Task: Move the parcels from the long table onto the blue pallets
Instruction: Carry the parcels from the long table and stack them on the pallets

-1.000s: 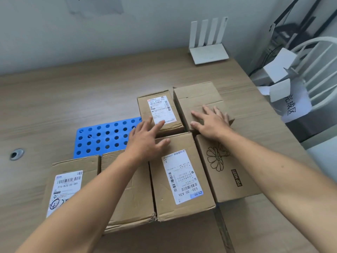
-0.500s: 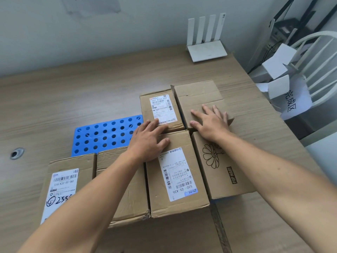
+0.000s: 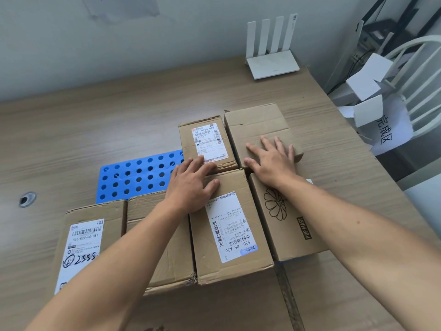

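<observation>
While the blue perforated plastic pallet (image 3: 133, 177) lies at centre left, the left hand (image 3: 191, 185) rests flat just right of it. Its straight fingers touch the near edge of the small brown cardboard parcel with the white label (image 3: 205, 142), gripping nothing. Further right, the right hand (image 3: 272, 158) presses flat, fingers spread, on the plain brown cardboard parcel (image 3: 257, 123). Both parcels sit mid-frame, side by side, long axes running up toward the wall.

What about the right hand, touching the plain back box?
Touching. Head view: the right hand lies flat on top of the plain box.
</observation>
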